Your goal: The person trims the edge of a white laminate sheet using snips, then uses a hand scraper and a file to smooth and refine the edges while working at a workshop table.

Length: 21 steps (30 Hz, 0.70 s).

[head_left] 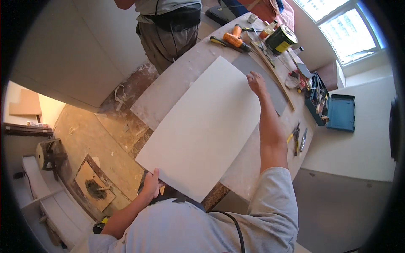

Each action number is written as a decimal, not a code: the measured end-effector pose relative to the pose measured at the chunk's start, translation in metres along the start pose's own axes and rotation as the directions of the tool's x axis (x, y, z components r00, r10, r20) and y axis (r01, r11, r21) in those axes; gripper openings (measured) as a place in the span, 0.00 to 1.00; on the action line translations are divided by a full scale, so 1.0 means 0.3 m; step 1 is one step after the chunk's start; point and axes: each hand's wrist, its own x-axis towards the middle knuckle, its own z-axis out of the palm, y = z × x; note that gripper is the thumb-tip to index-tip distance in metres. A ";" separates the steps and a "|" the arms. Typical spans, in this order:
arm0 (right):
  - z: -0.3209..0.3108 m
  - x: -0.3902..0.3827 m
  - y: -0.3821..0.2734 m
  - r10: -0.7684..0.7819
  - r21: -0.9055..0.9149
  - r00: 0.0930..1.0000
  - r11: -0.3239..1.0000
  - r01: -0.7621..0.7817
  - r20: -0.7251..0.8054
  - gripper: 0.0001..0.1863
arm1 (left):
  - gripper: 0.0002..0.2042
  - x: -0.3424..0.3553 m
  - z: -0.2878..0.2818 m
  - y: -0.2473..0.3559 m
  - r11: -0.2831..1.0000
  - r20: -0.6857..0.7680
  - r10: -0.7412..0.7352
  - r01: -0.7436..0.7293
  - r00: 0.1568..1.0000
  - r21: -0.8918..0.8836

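Note:
A large white board point(202, 126) lies slantwise over the worktable, its near end sticking out past the table edge toward my body. My left hand point(151, 184) grips that near end by the left corner, thumb on top and fingers underneath. Across the board, my right hand point(256, 83) is closed at its far right edge with the fingers curled; the fingertips are partly hidden. Beneath this edge, a grey flat sheet point(270, 95) shows on the table.
The pale worktable point(158, 99) carries an orange drill point(236, 40), a dark can point(281, 40), a wooden strip point(274, 76), pliers point(296, 137) and a knife point(303, 140). An open teal toolbox point(341, 111) sits on the right. Another person point(168, 38) stands beyond the table. A stool point(46, 155) stands left.

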 end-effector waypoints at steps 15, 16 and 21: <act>-0.266 0.117 -0.090 0.262 0.104 0.820 0.927 -0.361 0.509 0.25 | 0.26 0.100 -0.028 -0.116 0.997 -0.009 0.053 -0.054 0.999 -0.058; -0.323 0.119 -0.107 0.235 0.131 0.840 0.932 -0.337 0.489 0.25 | 0.26 0.121 -0.019 -0.124 0.997 0.008 0.066 -0.066 0.998 -0.051; -0.639 0.016 -0.240 0.100 0.186 0.939 0.968 -0.167 0.328 0.22 | 0.40 0.205 -0.017 -0.149 0.912 0.322 0.006 0.127 0.947 -0.390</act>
